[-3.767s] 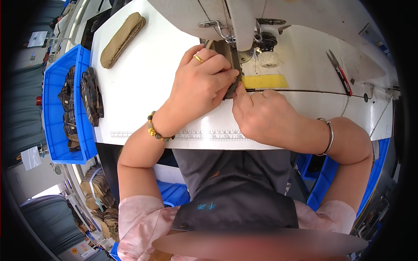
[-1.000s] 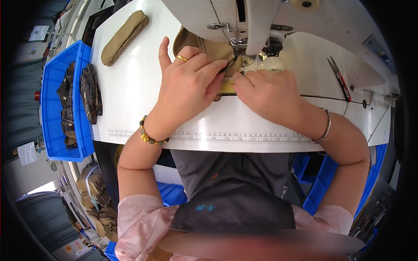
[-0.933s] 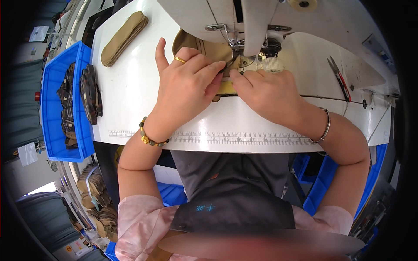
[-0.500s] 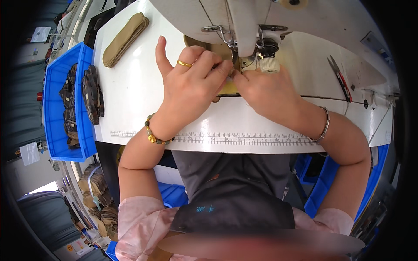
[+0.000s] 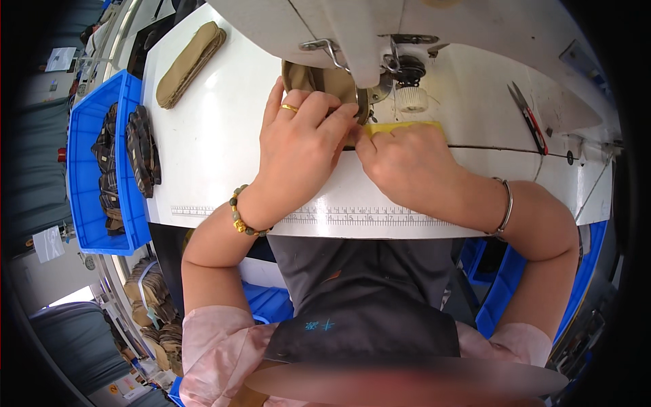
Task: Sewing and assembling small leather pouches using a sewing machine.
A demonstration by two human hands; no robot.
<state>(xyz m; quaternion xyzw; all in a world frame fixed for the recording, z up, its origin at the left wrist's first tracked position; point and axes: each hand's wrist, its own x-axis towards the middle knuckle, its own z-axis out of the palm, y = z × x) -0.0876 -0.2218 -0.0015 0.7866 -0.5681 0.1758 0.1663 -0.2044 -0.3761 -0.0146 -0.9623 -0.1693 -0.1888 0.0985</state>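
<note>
Centrally, your left hand [image 5: 302, 146] pinches khaki fabric [image 5: 332, 81] at a white sewing machine [image 5: 468, 27].
Your right hand [image 5: 407, 166] has curled fingers alongside, hold unclear.

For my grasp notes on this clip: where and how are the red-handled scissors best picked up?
Probably by the red-and-black handle, with the right hand coming from the near side. The scissors lie on the white table with their blade tips pointing away from the person, so the handle is the nearer end.
</note>
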